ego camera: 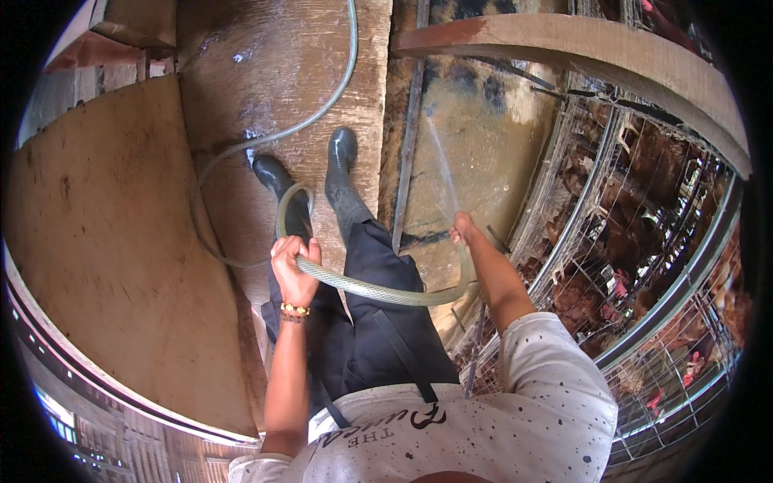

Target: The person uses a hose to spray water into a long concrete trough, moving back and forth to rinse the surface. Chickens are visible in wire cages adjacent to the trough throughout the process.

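A braided clear hose [386, 294] bends in a loop in front of my thighs. My left hand [294, 265] is wrapped around it above my left leg. Off to the right, my right hand [462, 229] grips the hose near its outlet end. From there a jet of water [442, 158] sprays forward onto a wet, stained floor strip [477, 157] beside the cages. The nozzle end itself is hidden by my fingers and the spray. Beyond my left hand the hose curls past my boots and runs off over the wooden walkway [290, 78].
Wire cages [580, 241] with several brown hens [634, 235] line the right side. A wooden beam [543, 33] crosses at the upper right. A metal rail [410, 133] edges the wet strip. A tan board [109, 259] stands at the left. My rubber boots [342, 157] are on the walkway.
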Motion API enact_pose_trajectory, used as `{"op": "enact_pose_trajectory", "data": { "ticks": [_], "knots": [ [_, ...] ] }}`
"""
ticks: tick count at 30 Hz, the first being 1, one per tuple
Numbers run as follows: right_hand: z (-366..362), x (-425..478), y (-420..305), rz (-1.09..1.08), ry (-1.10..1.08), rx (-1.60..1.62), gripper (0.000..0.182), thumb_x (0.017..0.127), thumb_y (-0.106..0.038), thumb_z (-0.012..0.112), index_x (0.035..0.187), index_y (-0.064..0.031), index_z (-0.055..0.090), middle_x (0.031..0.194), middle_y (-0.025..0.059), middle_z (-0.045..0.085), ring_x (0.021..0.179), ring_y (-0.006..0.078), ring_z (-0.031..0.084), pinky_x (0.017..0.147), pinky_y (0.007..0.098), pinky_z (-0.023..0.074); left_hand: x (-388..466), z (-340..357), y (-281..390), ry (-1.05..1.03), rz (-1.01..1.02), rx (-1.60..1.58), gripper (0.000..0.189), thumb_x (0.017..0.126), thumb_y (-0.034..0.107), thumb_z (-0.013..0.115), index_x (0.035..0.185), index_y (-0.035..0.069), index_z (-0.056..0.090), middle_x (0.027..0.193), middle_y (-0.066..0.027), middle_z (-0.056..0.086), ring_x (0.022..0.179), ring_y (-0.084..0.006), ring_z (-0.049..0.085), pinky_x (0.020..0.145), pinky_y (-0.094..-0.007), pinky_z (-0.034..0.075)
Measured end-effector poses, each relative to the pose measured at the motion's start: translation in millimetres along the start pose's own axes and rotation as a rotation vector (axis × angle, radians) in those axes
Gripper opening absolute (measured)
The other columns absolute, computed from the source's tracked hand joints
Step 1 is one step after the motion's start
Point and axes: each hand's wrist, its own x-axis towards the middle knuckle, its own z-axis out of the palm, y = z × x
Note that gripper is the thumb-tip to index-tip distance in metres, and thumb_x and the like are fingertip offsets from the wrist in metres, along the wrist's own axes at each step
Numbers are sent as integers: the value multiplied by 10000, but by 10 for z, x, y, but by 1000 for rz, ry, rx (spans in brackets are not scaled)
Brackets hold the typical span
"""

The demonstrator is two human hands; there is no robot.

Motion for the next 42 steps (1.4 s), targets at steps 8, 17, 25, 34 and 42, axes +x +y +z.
{"op": "enact_pose_trajectory", "data": {
  "ticks": [8, 17, 25, 34, 42],
  "knots": [
    [333, -201, 220, -30, -12, 373, 179, 816, -184, 314, 939, -79, 391, 562, 68, 434, 378, 109, 349, 333, 274, 265, 25, -156, -162, 23, 31, -45, 379, 728, 9, 666, 561, 23, 326, 527, -52, 351, 539, -178, 347, 522, -303, 318],
    [367, -511, 218, -95, 24, 306, 174, 833, -214, 336, 808, -58, 408, 522, 75, 405, 353, 129, 339, 318, 298, 266, -73, -368, -195, -64, 18, -73, 368, 739, 12, 663, 559, 26, 342, 529, -40, 346, 555, -164, 332, 527, -302, 317],
    [532, -689, 508, -103, 2, 378, 269, 836, -229, 366, 662, -31, 424, 473, 86, 384, 327, 158, 339, 311, 315, 277, -116, -679, -259, -108, -17, -59, 326, 699, 27, 675, 579, 11, 372, 555, -69, 396, 550, -197, 376, 536, -318, 352],
    [870, -888, 590, -147, -8, 348, 229, 827, -194, 360, 678, -36, 432, 467, 76, 400, 326, 156, 361, 303, 325, 292, -102, -905, -340, -166, 4, -108, 376, 753, 33, 664, 551, 43, 347, 519, -22, 345, 557, -144, 318, 536, -296, 304],
    [962, -1198, 518, -206, -26, 405, 182, 826, -182, 347, 699, -64, 404, 485, 71, 396, 329, 140, 357, 299, 301, 276, -93, -1003, -420, -155, 16, -136, 372, 754, 19, 659, 553, 50, 348, 526, -7, 369, 550, -125, 321, 543, -277, 312]
  ]
}}
